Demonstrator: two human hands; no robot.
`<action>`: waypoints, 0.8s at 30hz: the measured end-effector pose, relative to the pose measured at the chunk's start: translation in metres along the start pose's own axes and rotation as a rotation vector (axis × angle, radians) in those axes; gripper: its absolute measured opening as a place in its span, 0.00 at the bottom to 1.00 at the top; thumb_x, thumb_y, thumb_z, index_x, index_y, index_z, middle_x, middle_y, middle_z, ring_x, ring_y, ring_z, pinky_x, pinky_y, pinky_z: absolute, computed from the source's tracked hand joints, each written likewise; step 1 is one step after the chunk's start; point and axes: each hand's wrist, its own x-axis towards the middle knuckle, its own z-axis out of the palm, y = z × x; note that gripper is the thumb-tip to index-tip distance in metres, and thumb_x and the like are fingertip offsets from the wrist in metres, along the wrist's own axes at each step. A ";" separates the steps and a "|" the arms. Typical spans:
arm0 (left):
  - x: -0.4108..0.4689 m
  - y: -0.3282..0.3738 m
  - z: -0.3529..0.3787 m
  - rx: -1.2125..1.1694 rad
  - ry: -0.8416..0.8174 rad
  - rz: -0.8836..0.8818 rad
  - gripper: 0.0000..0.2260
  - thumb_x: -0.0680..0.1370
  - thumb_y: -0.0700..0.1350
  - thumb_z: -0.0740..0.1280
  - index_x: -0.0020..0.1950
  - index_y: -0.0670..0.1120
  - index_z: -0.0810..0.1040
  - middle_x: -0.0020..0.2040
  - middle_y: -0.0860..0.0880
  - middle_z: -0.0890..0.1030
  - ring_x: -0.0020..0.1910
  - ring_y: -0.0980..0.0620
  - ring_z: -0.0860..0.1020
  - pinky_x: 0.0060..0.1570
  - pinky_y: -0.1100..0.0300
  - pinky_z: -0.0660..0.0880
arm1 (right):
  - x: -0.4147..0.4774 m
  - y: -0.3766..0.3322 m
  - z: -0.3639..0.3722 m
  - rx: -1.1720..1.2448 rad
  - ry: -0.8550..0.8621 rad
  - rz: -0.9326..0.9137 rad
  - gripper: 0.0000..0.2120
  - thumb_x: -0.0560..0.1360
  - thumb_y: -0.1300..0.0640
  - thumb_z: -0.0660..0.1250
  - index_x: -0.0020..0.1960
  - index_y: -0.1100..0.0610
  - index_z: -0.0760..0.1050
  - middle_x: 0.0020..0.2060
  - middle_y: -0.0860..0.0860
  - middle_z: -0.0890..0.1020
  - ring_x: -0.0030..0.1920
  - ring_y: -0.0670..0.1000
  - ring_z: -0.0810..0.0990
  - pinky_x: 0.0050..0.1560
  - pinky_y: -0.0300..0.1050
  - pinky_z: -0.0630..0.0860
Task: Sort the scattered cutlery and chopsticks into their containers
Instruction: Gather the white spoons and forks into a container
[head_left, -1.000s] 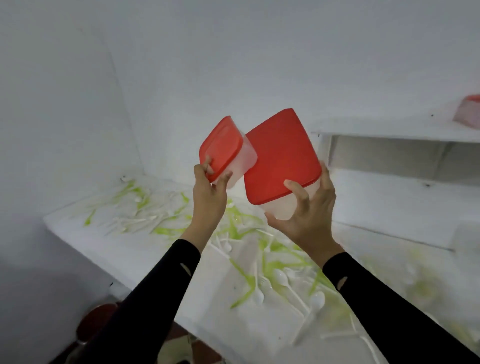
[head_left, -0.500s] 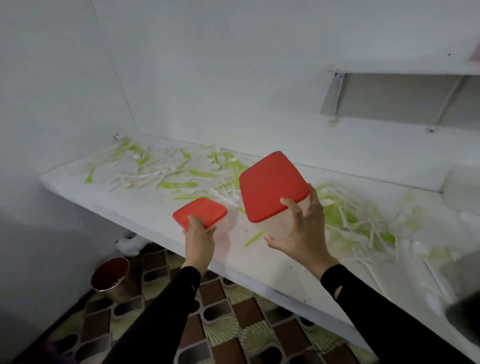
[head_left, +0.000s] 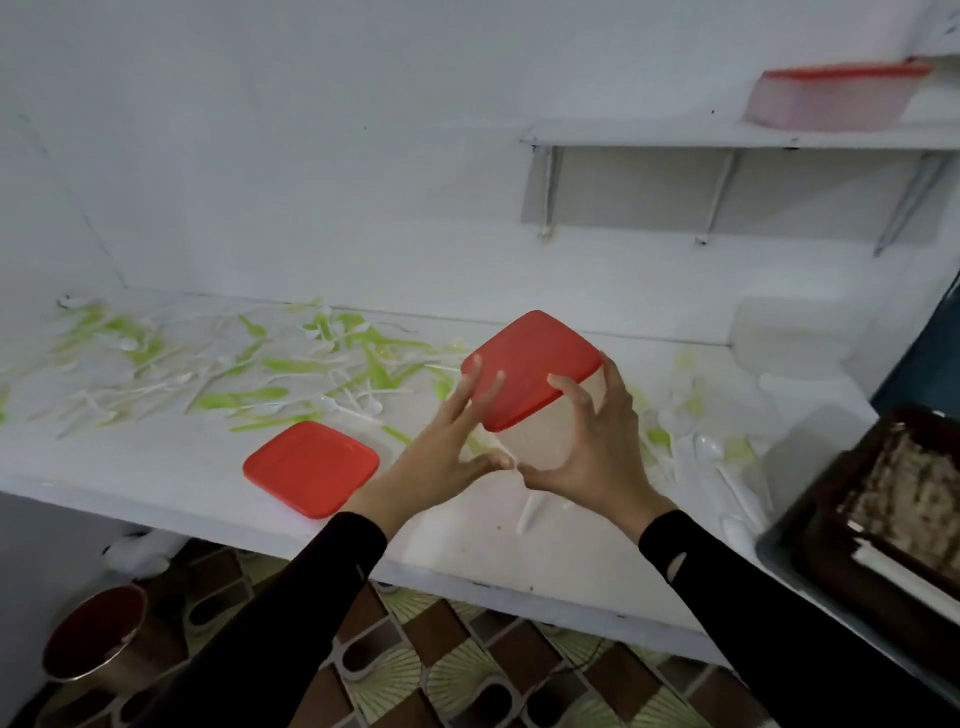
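— At the far left, what do you count?
— One metal cup (head_left: 93, 631) on the tiled floor, below the worktop (head_left: 156, 478). Up on the worktop I see green and white cutlery (head_left: 234, 397) scattered across the left and middle. It is too much and too blurred for me to count.
— Containers?
— I count three with red lids. The first container (head_left: 311, 467) sits closed near the worktop's front edge, just left of the hands. The second container (head_left: 540, 441) is held tilted above the worktop, between two hands. The left hand (head_left: 441, 452) lays straight, spread fingers on its lid, with the thumb under the base. The right hand (head_left: 597, 447) curls round its clear side and lid edge, gripping it. The third container (head_left: 831, 98) stands on the wall shelf (head_left: 727, 136), upper right.
— Further right?
— One dark tray (head_left: 821, 540) at the edge. I cannot make out its contents.
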 end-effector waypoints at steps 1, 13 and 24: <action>0.006 0.003 0.005 0.061 -0.027 0.068 0.34 0.77 0.65 0.59 0.79 0.59 0.49 0.81 0.57 0.44 0.79 0.57 0.46 0.76 0.49 0.50 | 0.002 0.002 -0.004 -0.010 0.005 -0.006 0.53 0.53 0.35 0.78 0.72 0.43 0.57 0.75 0.64 0.54 0.70 0.66 0.63 0.63 0.63 0.69; 0.071 0.034 0.025 0.022 0.165 0.108 0.20 0.82 0.54 0.54 0.69 0.48 0.75 0.62 0.52 0.81 0.59 0.54 0.79 0.56 0.65 0.73 | 0.018 0.000 -0.022 -0.145 0.061 0.309 0.63 0.51 0.28 0.74 0.76 0.43 0.45 0.73 0.61 0.59 0.65 0.63 0.68 0.60 0.58 0.67; 0.091 -0.020 -0.043 -0.088 0.641 -0.274 0.17 0.84 0.52 0.55 0.62 0.44 0.77 0.51 0.43 0.83 0.50 0.44 0.82 0.51 0.46 0.80 | 0.030 0.037 -0.074 -0.117 -0.007 0.167 0.60 0.53 0.31 0.76 0.77 0.37 0.48 0.75 0.59 0.55 0.73 0.60 0.58 0.68 0.60 0.61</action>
